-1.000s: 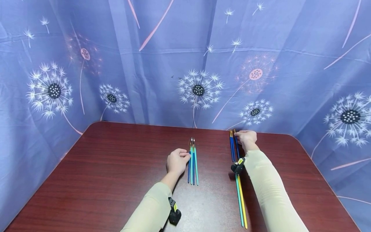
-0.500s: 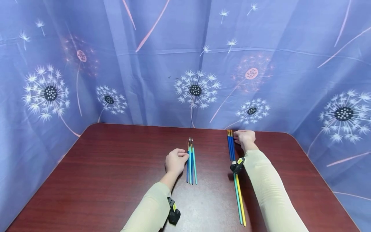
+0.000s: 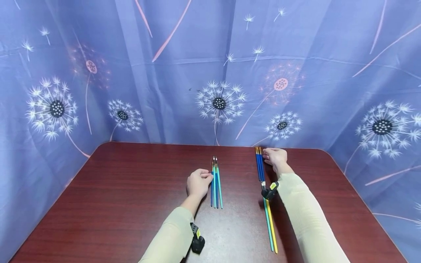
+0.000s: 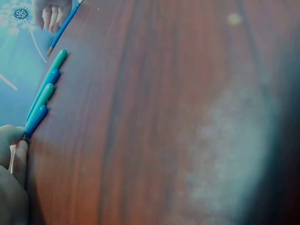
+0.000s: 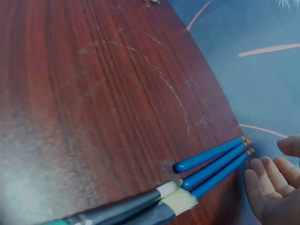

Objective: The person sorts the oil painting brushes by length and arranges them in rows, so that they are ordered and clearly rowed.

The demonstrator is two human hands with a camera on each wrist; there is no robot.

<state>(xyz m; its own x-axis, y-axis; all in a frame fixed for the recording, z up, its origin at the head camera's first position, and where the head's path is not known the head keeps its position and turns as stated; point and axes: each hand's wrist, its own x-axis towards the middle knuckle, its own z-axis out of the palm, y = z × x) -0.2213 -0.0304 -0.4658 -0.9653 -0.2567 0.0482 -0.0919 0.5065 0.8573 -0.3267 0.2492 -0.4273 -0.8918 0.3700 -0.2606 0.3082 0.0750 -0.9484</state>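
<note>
Paintbrushes (image 3: pixel 217 188), two groups, between the hands (image 3: pixel 198 183)

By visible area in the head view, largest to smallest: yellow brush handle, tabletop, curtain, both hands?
Curtain
Tabletop
Left hand and right hand: look alike, unranked since nearness may mislead
Yellow brush handle

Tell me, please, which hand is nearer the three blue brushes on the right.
Right. The right hand is just beside the blue brushes; the left hand is farther left, at another brush group.
</note>
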